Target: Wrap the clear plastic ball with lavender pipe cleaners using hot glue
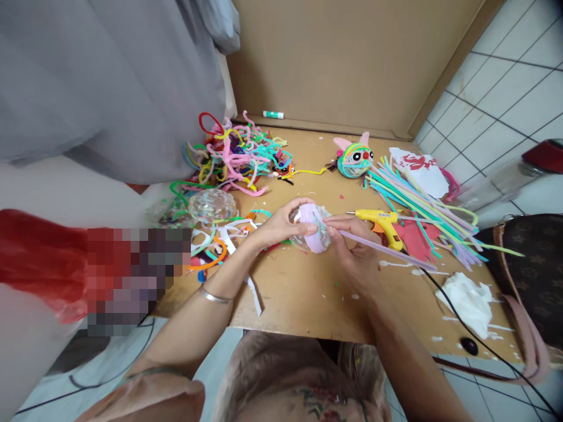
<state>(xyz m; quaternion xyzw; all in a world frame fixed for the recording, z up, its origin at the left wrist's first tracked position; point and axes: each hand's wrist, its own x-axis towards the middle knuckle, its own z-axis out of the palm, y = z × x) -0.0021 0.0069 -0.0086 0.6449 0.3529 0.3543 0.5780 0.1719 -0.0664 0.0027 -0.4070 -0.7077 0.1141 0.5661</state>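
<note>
Two hands and a round clear plastic ball partly wrapped in lilac fuzzy stems (313, 230) over the tan wooden table (303, 293)

The left hand (288, 223) gripped the ball's side; the right hand (349, 237) pinched a loose lilac stem (387, 249) against it, near the yellow glue gun (379, 223), whose tip seemed just beside the knuckles

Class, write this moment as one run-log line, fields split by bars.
left hand: steadies clear ball | right hand: at lilac strip wound round ball | glue gun: lying on table
</note>
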